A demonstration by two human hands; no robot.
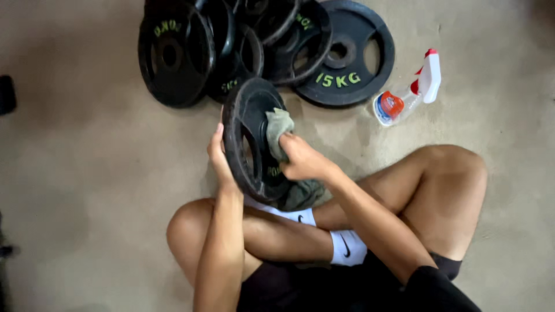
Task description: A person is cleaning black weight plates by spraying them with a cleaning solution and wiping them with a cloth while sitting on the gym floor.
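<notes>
I sit cross-legged on the floor with a black weight plate (245, 124) standing on edge in front of my shins. My left hand (218, 159) grips the plate's rim from behind and holds it upright. My right hand (300, 159) presses a grey-green cloth (278, 130) against the plate's face. The rest of the cloth hangs down to a bunch (303, 195) by my white socks.
A pile of several black weight plates (173, 55) with green markings lies on the beige floor behind, the rightmost one (347, 58) flat. A clear spray bottle (407, 92) with a white and red trigger lies on its side at right. A dark object (7, 93) sits at the left edge.
</notes>
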